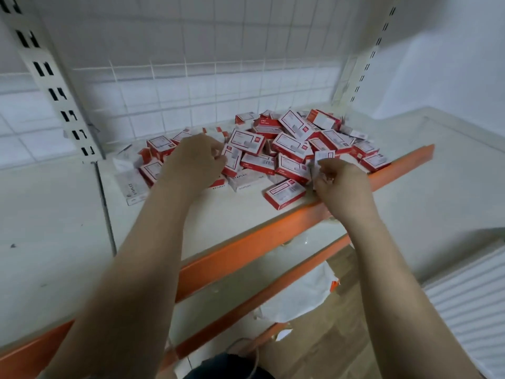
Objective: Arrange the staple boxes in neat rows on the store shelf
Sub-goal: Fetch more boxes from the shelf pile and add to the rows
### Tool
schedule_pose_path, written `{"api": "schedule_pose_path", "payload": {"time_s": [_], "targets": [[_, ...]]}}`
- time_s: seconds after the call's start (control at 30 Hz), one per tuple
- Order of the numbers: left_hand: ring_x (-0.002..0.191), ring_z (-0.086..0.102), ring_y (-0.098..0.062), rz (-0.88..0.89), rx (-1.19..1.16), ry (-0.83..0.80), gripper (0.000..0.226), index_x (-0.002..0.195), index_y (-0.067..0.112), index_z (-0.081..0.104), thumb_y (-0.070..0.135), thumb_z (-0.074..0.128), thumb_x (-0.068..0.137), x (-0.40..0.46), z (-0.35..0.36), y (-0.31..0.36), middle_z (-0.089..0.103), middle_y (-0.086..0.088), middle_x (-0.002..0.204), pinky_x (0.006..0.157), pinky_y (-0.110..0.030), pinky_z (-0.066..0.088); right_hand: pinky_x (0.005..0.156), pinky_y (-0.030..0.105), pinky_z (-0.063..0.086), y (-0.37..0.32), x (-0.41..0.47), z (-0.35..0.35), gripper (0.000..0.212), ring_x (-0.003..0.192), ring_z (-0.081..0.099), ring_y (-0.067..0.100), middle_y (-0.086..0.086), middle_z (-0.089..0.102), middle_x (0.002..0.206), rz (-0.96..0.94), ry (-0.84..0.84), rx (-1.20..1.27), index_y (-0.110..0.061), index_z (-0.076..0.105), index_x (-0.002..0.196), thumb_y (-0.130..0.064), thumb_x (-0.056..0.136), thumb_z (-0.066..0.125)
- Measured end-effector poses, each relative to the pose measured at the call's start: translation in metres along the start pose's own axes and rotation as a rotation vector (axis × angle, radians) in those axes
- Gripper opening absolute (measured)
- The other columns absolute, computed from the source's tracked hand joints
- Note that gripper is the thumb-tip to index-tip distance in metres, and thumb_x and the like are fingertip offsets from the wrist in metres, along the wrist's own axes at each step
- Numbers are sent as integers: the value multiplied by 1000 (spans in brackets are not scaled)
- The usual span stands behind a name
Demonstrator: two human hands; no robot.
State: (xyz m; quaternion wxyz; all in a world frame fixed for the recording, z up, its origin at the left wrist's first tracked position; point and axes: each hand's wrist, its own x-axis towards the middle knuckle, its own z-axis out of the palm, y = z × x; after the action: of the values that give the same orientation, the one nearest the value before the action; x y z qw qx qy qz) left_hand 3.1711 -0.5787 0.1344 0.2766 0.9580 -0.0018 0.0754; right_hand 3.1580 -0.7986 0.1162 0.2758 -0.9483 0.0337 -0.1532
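Note:
A loose pile of several red-and-white staple boxes lies jumbled on the white shelf, from its middle to the right rear corner. My left hand reaches into the pile's left side with fingers curled, pinching a box at its fingertips. My right hand is at the pile's front right, near the orange edge, fingers curled around a small white-faced box held upright. One box lies alone in front of the pile. A few white boxes marked STAPLES lie flat at the front left.
The shelf has an orange front lip and a white wire grid back. Slotted uprights stand at the left and right rear. A lower shelf with another orange lip holds a white bag.

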Motion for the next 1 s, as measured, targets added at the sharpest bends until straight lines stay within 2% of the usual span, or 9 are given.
{"api": "schedule_pose_path", "payload": {"time_s": [0.13,0.27,0.37,0.53,0.67,0.77,0.83,0.9,1.0], "targets": [[111,56,-20,-75,26,19,31,121,16,61,25,51,93,3,5,3,63,-3,120,93,-30,41,68,23,39,0,32,2,26,93,60,25,7,65,97,-66,-74,22,-11,63,110,-18,86,60],[114,54,-21,-168,51,19,39,127,16,56,30,52,92,1,11,4,60,-4,124,93,-30,39,56,22,31,7,62,13,20,82,51,22,8,56,88,-125,-151,-18,-14,59,93,-27,80,67],[116,54,-22,-236,44,34,51,132,19,51,39,59,86,-2,14,10,59,-4,125,95,-33,41,77,24,37,8,76,16,39,101,53,23,12,58,112,-159,-242,-51,-10,59,115,-29,82,68],[109,54,-24,-267,100,66,58,124,16,57,47,69,77,3,27,25,59,-6,118,83,-31,41,85,23,39,16,85,18,51,105,54,18,8,60,121,-171,-269,-6,-8,54,128,-28,82,68],[122,41,-29,-328,177,139,75,130,17,49,56,70,70,7,46,26,49,-10,127,97,-42,39,62,17,37,27,89,17,35,81,57,16,5,67,94,-185,-231,112,-9,67,108,-28,79,71],[117,41,-31,-379,243,202,61,121,11,55,48,68,76,12,57,21,52,-13,119,93,-42,42,66,21,42,33,90,12,33,82,60,18,2,66,87,-221,-225,170,-10,69,101,-33,78,71],[106,48,-31,-386,193,262,46,106,7,62,42,69,76,14,60,17,57,-15,106,80,-37,43,68,22,47,32,87,5,25,72,59,12,-5,63,74,-257,-220,225,-10,69,94,-31,80,70],[92,55,-29,-390,87,331,32,89,8,65,36,69,75,10,60,16,60,-13,91,66,-30,40,68,16,45,31,85,0,19,73,59,9,-8,59,72,-292,-217,288,-13,67,92,-28,82,69],[79,57,-29,-388,13,418,23,77,10,65,32,69,72,-1,58,17,61,-11,79,61,-26,34,64,7,37,28,83,2,17,76,57,5,-13,53,72,-341,-241,337,-17,65,98,-29,85,65]]}}
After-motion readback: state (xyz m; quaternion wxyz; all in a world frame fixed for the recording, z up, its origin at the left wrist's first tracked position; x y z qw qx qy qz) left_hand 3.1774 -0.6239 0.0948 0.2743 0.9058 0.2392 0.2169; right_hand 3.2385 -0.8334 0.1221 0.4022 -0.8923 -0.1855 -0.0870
